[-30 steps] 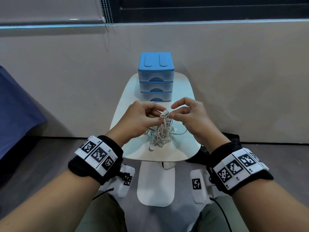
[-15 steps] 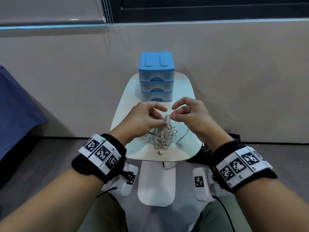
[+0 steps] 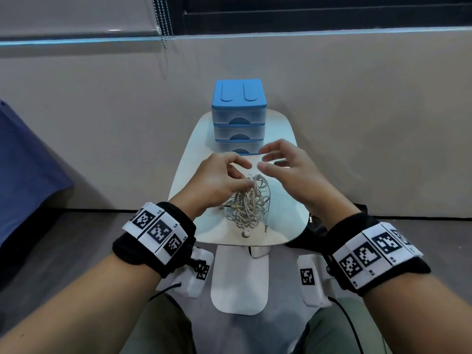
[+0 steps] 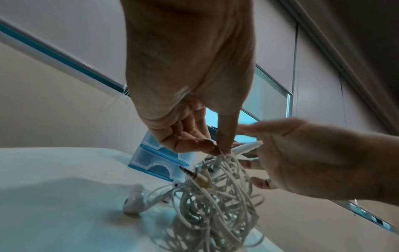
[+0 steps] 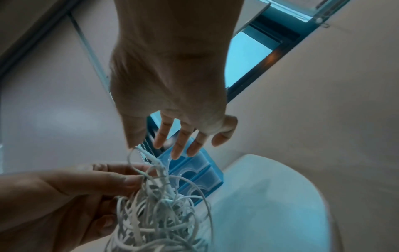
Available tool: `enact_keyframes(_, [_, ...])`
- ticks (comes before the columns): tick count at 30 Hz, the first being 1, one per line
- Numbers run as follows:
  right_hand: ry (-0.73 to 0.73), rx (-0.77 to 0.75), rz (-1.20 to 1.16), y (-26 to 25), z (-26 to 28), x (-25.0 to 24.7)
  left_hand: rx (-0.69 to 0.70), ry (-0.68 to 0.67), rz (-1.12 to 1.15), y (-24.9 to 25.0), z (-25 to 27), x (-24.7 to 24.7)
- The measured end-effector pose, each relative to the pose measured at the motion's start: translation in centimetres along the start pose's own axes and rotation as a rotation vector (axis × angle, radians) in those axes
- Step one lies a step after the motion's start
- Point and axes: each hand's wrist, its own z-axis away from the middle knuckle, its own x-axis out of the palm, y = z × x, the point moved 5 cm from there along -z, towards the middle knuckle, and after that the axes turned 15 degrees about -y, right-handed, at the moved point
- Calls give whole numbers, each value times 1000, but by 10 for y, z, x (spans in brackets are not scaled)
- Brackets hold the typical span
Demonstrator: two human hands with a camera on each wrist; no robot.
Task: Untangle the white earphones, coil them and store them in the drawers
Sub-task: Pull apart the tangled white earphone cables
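Left hand (image 3: 219, 180) pinches the top of the tangled white earphones (image 3: 249, 203) above the tabletop's (image 3: 288, 221) near edge; right hand (image 3: 286, 169) hovers loose-fingered, empty. Best free the jack (image 4: 195, 175) first, feeding it back through loops without yanking.

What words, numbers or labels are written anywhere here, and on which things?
No text reads clearly.
Left wristband: square black-and-white codes; the tiny characters beside them are too small to read.
Right wristband: the same codes, with characters too small to read.
Blue drawers and white earphones: no lettering visible.
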Motion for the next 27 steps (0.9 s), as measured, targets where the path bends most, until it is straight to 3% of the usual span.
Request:
enact_keyframes(4, [-188, -59, 240, -12, -2, 13, 9, -11, 78, 2, 2, -1])
enact_keyframes(9, [-152, -40, 362, 3, -3, 6, 28, 14, 269, -1, 5, -11])
enact_keyframes(13, [-115, -25, 323, 0, 0, 7, 54, 9, 327, -1, 5, -13])
enact_keyframes(17, [-58, 6, 325, -10, -3, 9, 75, -13, 224, 0, 5, -10])
enact_keyframes(22, [-92, 37, 114, -19, -5, 8, 109, -46, -9, 3, 6, -3])
enact_keyframes(27, [-82, 37, 113, -15, 1, 11, 94, 11, -100, 0, 4, -3])
